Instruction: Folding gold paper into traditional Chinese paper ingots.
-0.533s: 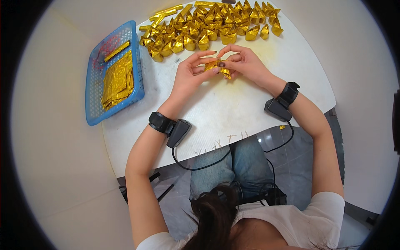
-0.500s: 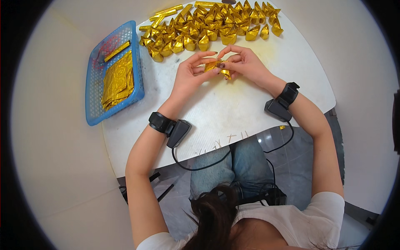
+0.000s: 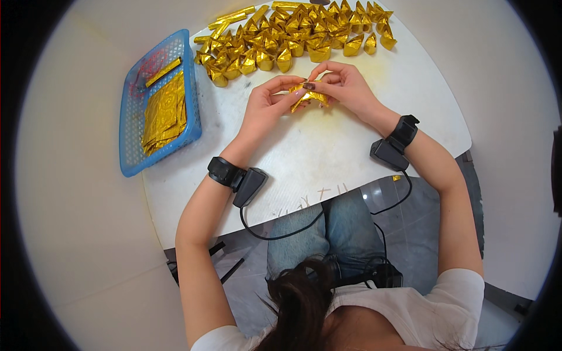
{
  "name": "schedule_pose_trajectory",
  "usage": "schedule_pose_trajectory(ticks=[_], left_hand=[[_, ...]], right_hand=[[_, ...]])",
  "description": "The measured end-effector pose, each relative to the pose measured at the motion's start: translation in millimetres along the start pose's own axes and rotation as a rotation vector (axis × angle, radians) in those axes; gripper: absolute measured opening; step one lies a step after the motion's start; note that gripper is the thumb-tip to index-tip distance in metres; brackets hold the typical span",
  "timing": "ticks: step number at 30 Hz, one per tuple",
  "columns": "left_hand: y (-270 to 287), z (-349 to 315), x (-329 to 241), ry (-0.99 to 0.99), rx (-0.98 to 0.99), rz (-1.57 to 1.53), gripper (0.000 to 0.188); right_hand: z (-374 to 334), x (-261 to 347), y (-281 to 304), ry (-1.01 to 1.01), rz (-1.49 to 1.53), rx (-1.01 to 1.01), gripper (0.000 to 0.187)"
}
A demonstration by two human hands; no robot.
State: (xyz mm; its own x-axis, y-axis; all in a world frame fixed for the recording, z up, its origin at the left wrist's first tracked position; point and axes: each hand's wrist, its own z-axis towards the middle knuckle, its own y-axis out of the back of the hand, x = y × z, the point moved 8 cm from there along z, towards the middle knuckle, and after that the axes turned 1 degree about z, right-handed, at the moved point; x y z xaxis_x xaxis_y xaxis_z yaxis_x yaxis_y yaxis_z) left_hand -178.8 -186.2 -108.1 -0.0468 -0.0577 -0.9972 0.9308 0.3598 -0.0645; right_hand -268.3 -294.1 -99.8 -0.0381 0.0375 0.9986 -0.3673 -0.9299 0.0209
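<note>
Between my two hands is a gold foil paper ingot (image 3: 315, 98), its pointed ends spread left and right. My left hand (image 3: 274, 102) pinches its left side, thumb in front and fingers behind. My right hand (image 3: 344, 88) holds the other side, with the thumb pressed on the top edge near the middle. Fingers of both hands partly cover the piece. Just beyond my hands stands a crowded group of finished-looking gold foil ingots (image 3: 319, 49), pointed and boat-shaped.
A blue plastic basket (image 3: 132, 153) at the left holds a stack of gold foil sheets (image 3: 164, 112) and a rolled gold strip (image 3: 163, 72). More gold strips (image 3: 232, 18) lie at the far left of the white table (image 3: 257, 169). Cabled black devices (image 3: 250, 186) are strapped to both wrists.
The foil ingot has turned between my fingers, so its broad side now shows with both points out. My right thumb has moved slightly left and up along its edge.
</note>
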Motion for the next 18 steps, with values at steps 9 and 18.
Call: schedule_pose_trajectory(ticks=[9,18], left_hand=[[-2.2,-1.5,-2.6,0.005,0.035,0.112,0.031],[-0.1,-1.3,-1.1,0.003,-0.022,0.027,0.026]], right_hand=[[1.1,-2.0,1.1,0.032,-0.055,0.025,0.016],[-0.1,0.8,-3.8,0.001,-0.013,0.088,0.015]])
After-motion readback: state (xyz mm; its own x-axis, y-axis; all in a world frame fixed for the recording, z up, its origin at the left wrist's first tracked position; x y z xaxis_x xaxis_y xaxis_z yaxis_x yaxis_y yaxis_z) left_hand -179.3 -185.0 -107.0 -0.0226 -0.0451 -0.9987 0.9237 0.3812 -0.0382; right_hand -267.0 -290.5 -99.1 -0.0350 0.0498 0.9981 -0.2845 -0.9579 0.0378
